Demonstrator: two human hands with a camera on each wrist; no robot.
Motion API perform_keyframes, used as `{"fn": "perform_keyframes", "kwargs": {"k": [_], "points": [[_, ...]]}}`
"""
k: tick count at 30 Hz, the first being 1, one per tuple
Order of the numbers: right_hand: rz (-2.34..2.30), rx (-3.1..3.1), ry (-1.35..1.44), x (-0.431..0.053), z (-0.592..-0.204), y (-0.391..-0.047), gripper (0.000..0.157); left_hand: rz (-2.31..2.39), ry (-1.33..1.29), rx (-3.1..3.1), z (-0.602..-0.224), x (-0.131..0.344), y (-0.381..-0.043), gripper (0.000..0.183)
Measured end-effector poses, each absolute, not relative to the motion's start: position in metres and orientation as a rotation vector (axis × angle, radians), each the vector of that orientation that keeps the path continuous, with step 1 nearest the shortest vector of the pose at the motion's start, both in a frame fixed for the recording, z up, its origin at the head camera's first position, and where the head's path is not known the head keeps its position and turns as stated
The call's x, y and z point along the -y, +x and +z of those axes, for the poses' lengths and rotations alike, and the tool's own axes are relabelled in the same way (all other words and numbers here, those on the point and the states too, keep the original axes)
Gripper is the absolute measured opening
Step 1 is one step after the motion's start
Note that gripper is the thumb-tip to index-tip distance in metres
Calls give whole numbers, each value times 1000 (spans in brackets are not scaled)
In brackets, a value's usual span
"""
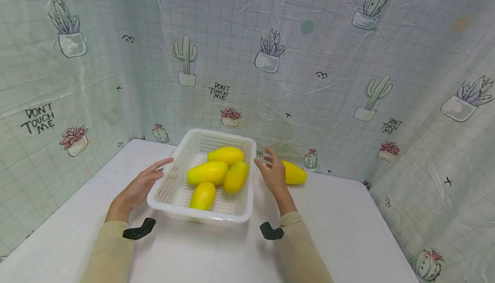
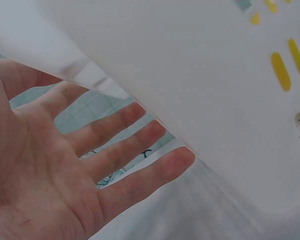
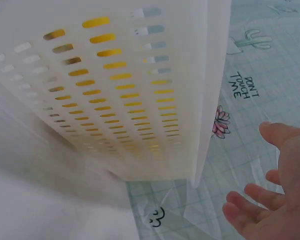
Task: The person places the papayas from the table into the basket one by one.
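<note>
A white plastic basket (image 1: 252,188) with slotted walls holds several yellow mangoes (image 1: 209,173) lying loosely together. My left hand (image 1: 135,190) is at the basket's left side. In the left wrist view its palm faces the camera and the straight, spread fingers (image 2: 150,172) reach up to the basket's edge. My right hand (image 1: 275,175) hovers just off the right rim, fingers loosely bent, holding nothing. A gap shows between that hand (image 3: 270,185) and the basket wall (image 3: 190,125) in the right wrist view. Another mango (image 1: 295,173) lies behind the right hand, partly hidden by it.
A white table (image 1: 328,231) bears the basket and the outside mango. Behind and on both sides hangs a curtain (image 1: 239,50) printed with cacti, close along the table's far edge. Black devices (image 1: 140,229) are on both wrists.
</note>
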State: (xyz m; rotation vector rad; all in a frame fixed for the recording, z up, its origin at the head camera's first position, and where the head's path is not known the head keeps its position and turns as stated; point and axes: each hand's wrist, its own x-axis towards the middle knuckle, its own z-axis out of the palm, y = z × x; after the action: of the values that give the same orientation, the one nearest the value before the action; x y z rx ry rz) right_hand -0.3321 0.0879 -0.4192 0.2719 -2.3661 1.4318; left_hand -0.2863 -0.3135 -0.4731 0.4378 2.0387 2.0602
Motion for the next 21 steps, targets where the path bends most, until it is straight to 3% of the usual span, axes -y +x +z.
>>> {"fn": "perform_keyframes", "kwargs": {"k": [21], "points": [[1244,2504,73,-138,-429,-343,63,2058,426,-2042,-472,314,-285,52]]}}
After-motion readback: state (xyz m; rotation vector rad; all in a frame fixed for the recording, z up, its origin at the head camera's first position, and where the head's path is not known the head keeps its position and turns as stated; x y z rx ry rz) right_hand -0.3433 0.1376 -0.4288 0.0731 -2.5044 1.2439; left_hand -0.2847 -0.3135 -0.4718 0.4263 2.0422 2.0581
